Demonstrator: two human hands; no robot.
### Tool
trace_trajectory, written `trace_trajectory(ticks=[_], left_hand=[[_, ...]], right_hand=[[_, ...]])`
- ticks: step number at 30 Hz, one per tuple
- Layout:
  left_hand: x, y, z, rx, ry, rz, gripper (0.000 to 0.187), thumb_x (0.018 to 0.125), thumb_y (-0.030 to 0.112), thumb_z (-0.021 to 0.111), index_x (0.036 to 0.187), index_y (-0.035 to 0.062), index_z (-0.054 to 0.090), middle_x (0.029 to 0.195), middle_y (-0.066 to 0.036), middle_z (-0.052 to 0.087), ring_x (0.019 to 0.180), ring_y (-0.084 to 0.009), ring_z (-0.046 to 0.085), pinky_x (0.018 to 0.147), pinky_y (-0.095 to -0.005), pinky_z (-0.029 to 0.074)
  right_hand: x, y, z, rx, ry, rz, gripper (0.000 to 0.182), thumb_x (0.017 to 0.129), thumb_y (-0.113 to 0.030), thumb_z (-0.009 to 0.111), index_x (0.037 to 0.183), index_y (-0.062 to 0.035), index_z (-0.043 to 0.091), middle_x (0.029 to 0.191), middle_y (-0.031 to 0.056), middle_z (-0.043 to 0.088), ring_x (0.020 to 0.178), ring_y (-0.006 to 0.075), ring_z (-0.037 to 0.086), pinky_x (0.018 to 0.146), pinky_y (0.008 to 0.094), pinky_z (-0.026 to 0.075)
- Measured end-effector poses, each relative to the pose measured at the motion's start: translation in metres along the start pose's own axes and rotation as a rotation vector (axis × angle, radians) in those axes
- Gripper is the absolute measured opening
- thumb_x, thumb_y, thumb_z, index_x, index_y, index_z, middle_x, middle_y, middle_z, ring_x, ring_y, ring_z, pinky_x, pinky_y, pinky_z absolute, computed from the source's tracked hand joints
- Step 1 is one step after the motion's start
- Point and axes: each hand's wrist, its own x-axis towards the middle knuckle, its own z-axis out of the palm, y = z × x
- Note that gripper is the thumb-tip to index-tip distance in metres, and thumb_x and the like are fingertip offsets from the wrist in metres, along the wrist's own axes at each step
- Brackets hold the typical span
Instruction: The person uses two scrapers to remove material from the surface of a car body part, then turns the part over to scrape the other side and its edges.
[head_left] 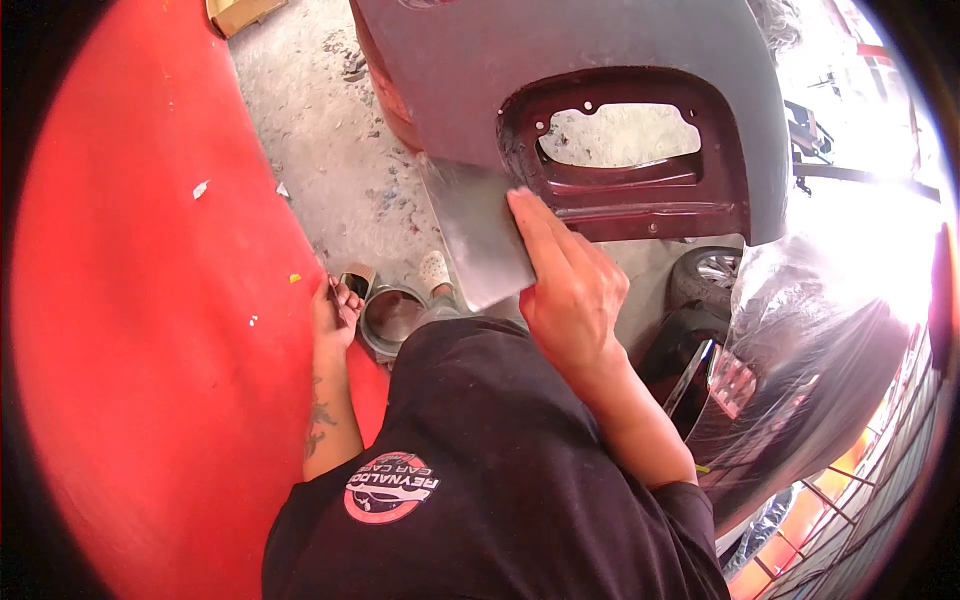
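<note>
My right hand (575,285) grips a flat grey rectangular sheet (480,235) along its right edge, thumb and fingers closed on it. The sheet's upper edge overlaps the lower border of a dark grey car body panel (455,75). That panel has a large recessed opening with a dark red inside (620,185). Low on the left, my left hand (338,312) has its fingers curled in, beside a red painted surface (150,300). A thin dark piece shows at its fingers, and I cannot tell what it is.
Beside my left hand, a round grey container (392,312) stands on the stained concrete floor (300,110). My shoe (435,270) is close by. At right are a wheel (708,272) and a dark car part under clear plastic film (810,340). A cardboard box (240,12) lies top left.
</note>
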Motion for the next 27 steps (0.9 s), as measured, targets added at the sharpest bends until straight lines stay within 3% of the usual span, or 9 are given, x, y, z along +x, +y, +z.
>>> trace_trajectory(ticks=[1, 3, 11, 16, 18, 19, 22, 24, 27], left_hand=[[-0.001, 0.0, 0.0, 0.013, 0.025, 0.002, 0.027, 0.098, 0.037, 0.045, 0.08, 0.018, 0.053, 0.055, 0.002, 0.044, 0.053, -0.0173, 0.046, 0.062, -0.0357, 0.043], [-0.002, 0.001, -0.002, 0.01, 0.018, -0.005, 0.027, 0.098, 0.037, 0.045, 0.08, 0.018, 0.053, 0.055, 0.001, 0.044, 0.053, -0.0175, 0.047, 0.062, -0.0358, 0.043], [-0.003, -0.002, -0.007, -0.005, 0.035, -0.001, 0.028, 0.098, 0.039, 0.046, 0.08, 0.0183, 0.054, 0.054, 0.001, 0.045, 0.053, -0.0179, 0.049, 0.06, -0.0355, 0.044], [-0.003, 0.002, -0.005, -0.023, -0.011, -0.012, 0.018, 0.095, 0.029, 0.045, 0.085, 0.0173, 0.055, 0.058, 0.002, 0.043, 0.055, -0.0161, 0.047, 0.063, -0.0349, 0.044], [-0.003, 0.001, -0.002, -0.018, 0.015, -0.012, 0.023, 0.096, 0.034, 0.046, 0.082, 0.0179, 0.054, 0.056, 0.002, 0.044, 0.054, -0.0168, 0.048, 0.061, -0.035, 0.044], [-0.002, 0.001, 0.0, -0.008, 0.038, -0.012, 0.029, 0.097, 0.04, 0.046, 0.079, 0.0185, 0.054, 0.055, 0.001, 0.045, 0.053, -0.0176, 0.049, 0.059, -0.0352, 0.044], [-0.002, 0.001, 0.001, 0.008, 0.043, 0.006, 0.028, 0.097, 0.039, 0.046, 0.08, 0.0182, 0.054, 0.055, 0.001, 0.045, 0.052, -0.0175, 0.048, 0.059, -0.0353, 0.044], [-0.002, 0.002, 0.001, -0.012, 0.033, 0.014, 0.028, 0.097, 0.039, 0.046, 0.08, 0.0179, 0.053, 0.055, 0.001, 0.045, 0.052, -0.0176, 0.048, 0.058, -0.0355, 0.044], [-0.006, 0.0, -0.001, -0.038, 0.035, 0.023, 0.028, 0.098, 0.038, 0.045, 0.081, 0.0176, 0.053, 0.055, 0.001, 0.045, 0.052, -0.0179, 0.048, 0.058, -0.0359, 0.044]], right_hand=[[0.002, 0.003, 0.003, 0.002, -0.001, 0.002, 0.062, 0.057, 0.013, 0.052, 0.117, -0.003, 0.061, 0.112, 0.0126, 0.065, 0.091, 0.0271, 0.066, 0.074, 0.0341, 0.052], [0.007, 0.009, 0.01, -0.091, 0.068, -0.087, 0.061, 0.059, -0.002, 0.063, 0.119, -0.0072, 0.06, 0.116, 0.0057, 0.065, 0.067, 0.0181, 0.06, 0.058, 0.0308, 0.049], [0.019, 0.009, 0.014, -0.105, 0.068, -0.102, 0.054, 0.065, -0.004, 0.061, 0.119, -0.0073, 0.06, 0.116, 0.0067, 0.065, 0.068, 0.018, 0.062, 0.059, 0.0302, 0.05], [0.019, 0.005, 0.014, -0.122, 0.036, -0.082, 0.051, 0.068, -0.005, 0.059, 0.119, -0.0073, 0.059, 0.115, 0.007, 0.065, 0.067, 0.0179, 0.062, 0.06, 0.0298, 0.05], [0.024, 0.001, 0.013, -0.013, 0.055, -0.037, 0.063, 0.058, 0.013, 0.054, 0.117, -0.0051, 0.061, 0.111, 0.0135, 0.065, 0.091, 0.0287, 0.066, 0.074, 0.0336, 0.053], [0.028, 0.002, 0.011, -0.012, 0.055, -0.035, 0.063, 0.058, 0.013, 0.054, 0.117, -0.0051, 0.061, 0.111, 0.0135, 0.065, 0.091, 0.0287, 0.066, 0.074, 0.0336, 0.053], [0.045, 0.014, 0.0, 0.04, 0.082, -0.052, 0.051, 0.068, 0.011, 0.057, 0.116, -0.0044, 0.061, 0.108, 0.0142, 0.066, 0.09, 0.0285, 0.067, 0.075, 0.0333, 0.053], [0.053, 0.033, -0.013, 0.173, 0.156, -0.084, 0.031, 0.08, -0.003, 0.06, 0.109, -0.012, 0.063, 0.099, 0.0117, 0.067, 0.078, 0.0263, 0.066, 0.066, 0.0348, 0.051], [0.077, 0.044, -0.047, 0.193, 0.114, 0.0, 0.016, 0.084, -0.009, 0.064, 0.101, -0.0091, 0.066, 0.083, 0.0136, 0.067, 0.08, 0.0299, 0.067, 0.069, 0.0347, 0.05]])
